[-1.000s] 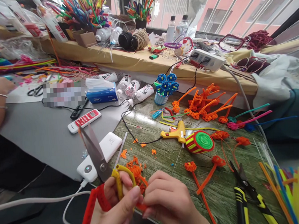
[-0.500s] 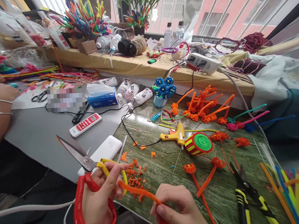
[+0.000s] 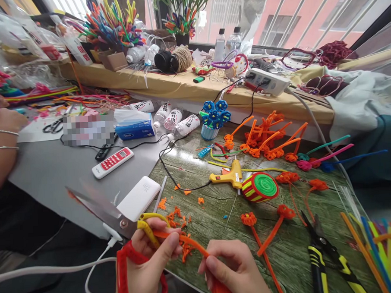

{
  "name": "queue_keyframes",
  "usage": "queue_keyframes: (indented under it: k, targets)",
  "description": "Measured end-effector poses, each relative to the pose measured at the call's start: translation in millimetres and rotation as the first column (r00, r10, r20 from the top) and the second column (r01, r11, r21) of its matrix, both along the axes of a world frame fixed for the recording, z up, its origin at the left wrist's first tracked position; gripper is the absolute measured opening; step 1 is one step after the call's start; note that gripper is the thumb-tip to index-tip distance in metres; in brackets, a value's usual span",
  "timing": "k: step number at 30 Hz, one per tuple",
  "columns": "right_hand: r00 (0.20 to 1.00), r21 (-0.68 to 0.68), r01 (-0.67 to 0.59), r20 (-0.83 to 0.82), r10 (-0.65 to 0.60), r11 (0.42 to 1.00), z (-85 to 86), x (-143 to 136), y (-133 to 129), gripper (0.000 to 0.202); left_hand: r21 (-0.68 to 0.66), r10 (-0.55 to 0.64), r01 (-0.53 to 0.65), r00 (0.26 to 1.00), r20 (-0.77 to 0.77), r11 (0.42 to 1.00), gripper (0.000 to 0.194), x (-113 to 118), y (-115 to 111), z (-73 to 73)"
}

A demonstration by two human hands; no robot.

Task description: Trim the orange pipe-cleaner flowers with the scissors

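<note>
My left hand (image 3: 149,265) grips a pair of scissors (image 3: 104,209) by its red and yellow handles, blades pointing up and left, blurred by motion. The same hand pinches one end of an orange pipe cleaner (image 3: 187,244). My right hand (image 3: 235,270) holds the other end, low at the frame's bottom. Orange trimmings (image 3: 175,214) lie on the green wood-print mat (image 3: 217,206) just beyond my hands.
A white power bank (image 3: 139,198), yellow glue gun (image 3: 227,175), green-and-red coiled disc (image 3: 260,187), orange pipe-cleaner flowers (image 3: 266,139), black-yellow pliers (image 3: 320,253) and coloured stems (image 3: 381,250) lie around. Another person's arm (image 3: 1,142) rests at the left. Bottles, remote (image 3: 113,161) and tissue box behind.
The scissors swung from upright down to the left, then dropped lower. My hands drew apart, stretching the orange pipe cleaner between them.
</note>
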State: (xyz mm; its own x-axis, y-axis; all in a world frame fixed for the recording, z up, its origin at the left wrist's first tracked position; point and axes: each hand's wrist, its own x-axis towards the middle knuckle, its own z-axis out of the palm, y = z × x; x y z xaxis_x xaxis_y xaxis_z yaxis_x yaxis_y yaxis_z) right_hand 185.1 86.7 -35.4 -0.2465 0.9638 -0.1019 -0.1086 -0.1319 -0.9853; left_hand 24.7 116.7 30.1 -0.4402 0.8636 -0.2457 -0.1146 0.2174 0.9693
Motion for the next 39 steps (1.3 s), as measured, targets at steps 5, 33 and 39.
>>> queue_keyframes:
  k: [5, 33, 39]
  targets:
    - [0.883, 0.725, 0.073, 0.273, -0.383, 0.685, 7.8, -9, 12, 0.045, -0.038, 0.05, -0.05, 0.999, 0.017, 0.998, 0.043, -3, -1, -5.0]
    - [0.93, 0.49, 0.223, 0.152, -0.335, 0.843, -3.3, -11, -7, 0.029, 0.098, -0.012, 0.006, 0.998, 0.064, 0.995, 0.034, -9, 4, -10.3]
    - [0.893, 0.676, 0.081, 0.277, -0.355, 0.732, 8.8, 3, 0, 0.022, 0.171, -0.056, 0.063, 0.997, -0.044, 0.983, 0.019, -13, 1, -11.6]
